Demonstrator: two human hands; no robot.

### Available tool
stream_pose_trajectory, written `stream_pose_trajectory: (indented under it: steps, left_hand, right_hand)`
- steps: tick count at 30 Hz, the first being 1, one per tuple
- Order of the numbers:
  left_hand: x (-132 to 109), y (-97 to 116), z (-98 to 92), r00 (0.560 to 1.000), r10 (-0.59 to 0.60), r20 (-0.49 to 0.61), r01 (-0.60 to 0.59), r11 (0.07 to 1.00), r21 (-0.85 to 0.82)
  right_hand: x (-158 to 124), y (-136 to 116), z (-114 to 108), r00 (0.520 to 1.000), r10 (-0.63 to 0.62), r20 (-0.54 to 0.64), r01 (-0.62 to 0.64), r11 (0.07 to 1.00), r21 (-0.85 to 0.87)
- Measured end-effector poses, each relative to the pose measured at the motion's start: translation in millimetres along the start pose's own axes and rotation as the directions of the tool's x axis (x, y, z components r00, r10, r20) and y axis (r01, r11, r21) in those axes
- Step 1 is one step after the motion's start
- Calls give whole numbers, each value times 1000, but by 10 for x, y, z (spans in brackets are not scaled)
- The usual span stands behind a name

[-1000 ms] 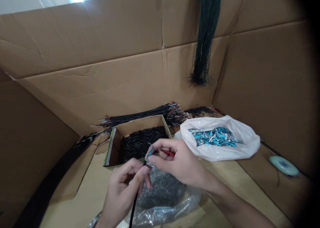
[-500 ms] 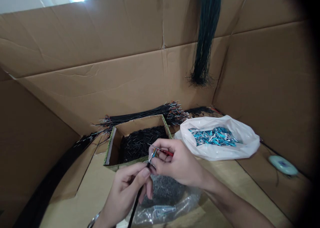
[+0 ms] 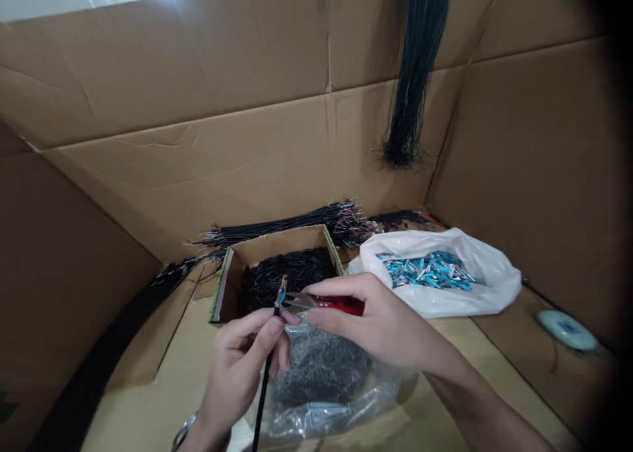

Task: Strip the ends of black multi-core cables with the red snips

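Black cable (image 3: 267, 379) pinched upright in left hand (image 3: 240, 366), coloured wire ends (image 3: 281, 292) exposed at top. Right hand (image 3: 378, 323) grips red-handled snips (image 3: 336, 304), blades just beside those ends, above a clear plastic bag (image 3: 297, 425).

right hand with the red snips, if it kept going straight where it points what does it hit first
Probably the stripped end of the black cable in the left hand: the red-handled snips in the right hand point almost straight at it, though depth is unclear.
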State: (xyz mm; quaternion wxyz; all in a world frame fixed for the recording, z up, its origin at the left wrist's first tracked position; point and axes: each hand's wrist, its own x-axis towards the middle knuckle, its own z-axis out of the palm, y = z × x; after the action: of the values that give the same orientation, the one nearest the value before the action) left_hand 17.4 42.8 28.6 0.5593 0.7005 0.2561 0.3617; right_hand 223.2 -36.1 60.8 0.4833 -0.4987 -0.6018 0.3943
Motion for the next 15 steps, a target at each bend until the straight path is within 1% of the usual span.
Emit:
stream_pose_trajectory:
  steps: [4,9,15]
  left_hand:
    - [10,25,22,999,32,12,-33,998,62]
    - [29,17,28,998,50,24,-52,993,101]
    - [46,58,35,996,75,48,-82,981,174]
  right_hand:
    - [9,11,35,999,9,-40,-9,1000,2]
    - [9,61,40,999,20,-49,-20,1000,13]
    - [8,40,16,996,85,-20,-84,996,42]
